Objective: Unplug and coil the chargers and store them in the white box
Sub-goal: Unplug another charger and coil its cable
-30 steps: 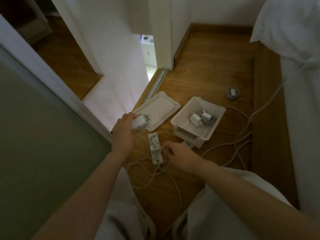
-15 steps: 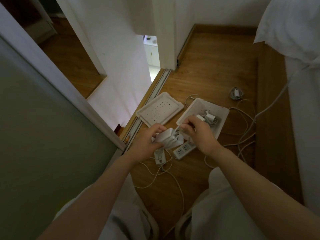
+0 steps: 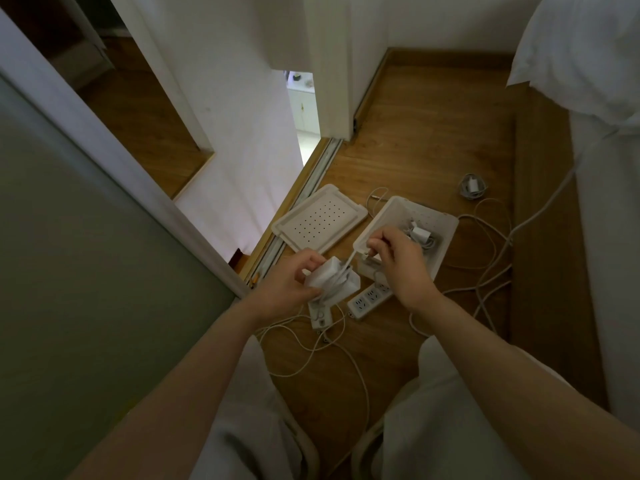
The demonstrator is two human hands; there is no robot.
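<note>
Starting at the left, our left hand [image 3: 287, 278] has fingers and thumb curled round the white charger brick [image 3: 334, 282], holding it off the floor [image 3: 415, 150] with the perforated lid [image 3: 318, 220] lying flat just beyond it. Some turns of cable seem to lie across the brick, though the dim light keeps us from counting them. From the brick a short straight run of cable [image 3: 350, 261] rises up and to the right, and the next wrap turns on that line. Its long axis points from the brick toward our right hand [image 3: 401, 263], which pinches the cable between thumb and fingertips just over the near-left corner of the white box [image 3: 450, 230]. The working end therefore lies on the right hand's side. We judge that hand must carry it round the brick while the left keeps the brick steady. Below the hands the power strip [image 3: 367, 301] rests on the floor, touching or just beside the box. The box stands open with one coiled charger [image 3: 420, 233] inside, and the right hand is the nearer one for the drop. Farthest right, a second bundled charger [image 3: 472, 187] sits well beyond the box, and loose cables [image 3: 491, 251] loop across the boards beside it.
</note>
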